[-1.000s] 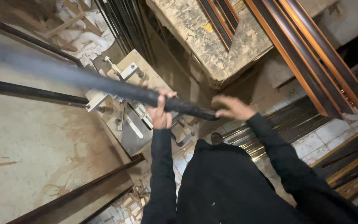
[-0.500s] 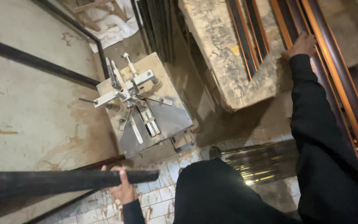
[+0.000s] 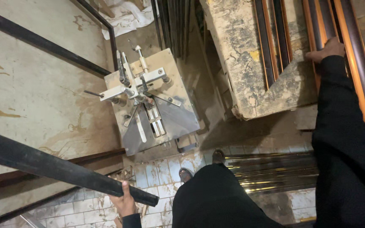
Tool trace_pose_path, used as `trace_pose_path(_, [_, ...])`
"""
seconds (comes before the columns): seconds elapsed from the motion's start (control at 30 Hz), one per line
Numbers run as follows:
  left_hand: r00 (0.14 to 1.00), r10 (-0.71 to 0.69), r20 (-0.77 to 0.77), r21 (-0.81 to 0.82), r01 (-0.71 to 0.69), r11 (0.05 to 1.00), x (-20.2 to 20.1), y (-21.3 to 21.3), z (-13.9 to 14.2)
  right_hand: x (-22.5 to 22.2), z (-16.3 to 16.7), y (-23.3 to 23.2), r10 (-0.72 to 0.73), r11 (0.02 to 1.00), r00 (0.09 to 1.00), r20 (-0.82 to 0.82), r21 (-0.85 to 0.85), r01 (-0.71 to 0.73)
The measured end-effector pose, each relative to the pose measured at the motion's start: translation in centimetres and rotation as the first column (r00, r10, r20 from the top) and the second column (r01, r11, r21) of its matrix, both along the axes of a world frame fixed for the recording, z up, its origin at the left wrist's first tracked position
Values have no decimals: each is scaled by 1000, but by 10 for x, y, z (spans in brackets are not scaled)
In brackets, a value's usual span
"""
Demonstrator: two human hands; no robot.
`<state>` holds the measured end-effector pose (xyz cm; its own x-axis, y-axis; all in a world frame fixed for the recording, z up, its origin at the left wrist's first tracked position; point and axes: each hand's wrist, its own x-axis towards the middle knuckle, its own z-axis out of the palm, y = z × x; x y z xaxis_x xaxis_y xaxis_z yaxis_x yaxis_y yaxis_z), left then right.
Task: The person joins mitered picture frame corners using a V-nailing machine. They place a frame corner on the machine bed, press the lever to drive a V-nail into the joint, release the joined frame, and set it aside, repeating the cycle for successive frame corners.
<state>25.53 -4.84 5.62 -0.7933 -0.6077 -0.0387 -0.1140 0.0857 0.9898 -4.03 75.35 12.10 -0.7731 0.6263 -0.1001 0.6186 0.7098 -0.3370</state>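
Matt black metal bar (image 3: 64, 169) (smooth)

Tiled floor (image 3: 157, 173) (dirty), stained concrete wall (image 3: 30, 88), dim light.

Dark bar (image 3: 60, 169) cut off at left edge, left hand (image 3: 124, 203) fingers hidden behind it, wrist leaving frame

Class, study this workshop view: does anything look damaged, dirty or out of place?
Yes. The wooden bench is chipped and stained along its edge, crumpled white sheeting lies on the floor, and rusty smears mark the pale panel. The left hand holds a dark bar.
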Motion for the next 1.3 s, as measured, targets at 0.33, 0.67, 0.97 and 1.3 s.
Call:
trace_pose_path(0.33, [999,-41,20,-178,44,983,-19,-25,4,51,19,-11,196,981,961,197,-47,-191])
trace_pose_path(0.67, [978,-207,-5,-373,191,908,-47,-73,9,224,-15,-83,101,929,994,50,-362,-76])
trace_pose_path(0.97, [973,-225,-47,-461,179,869,-35,-102,-33,419,-56,-190,-36,975,957,-289,-221,-30])
trace_pose_path(1.3, [962,-270,-44,-635,181,751,-11,-135,-41,485,-79,-313,-27,993,941,-336,-114,-13])
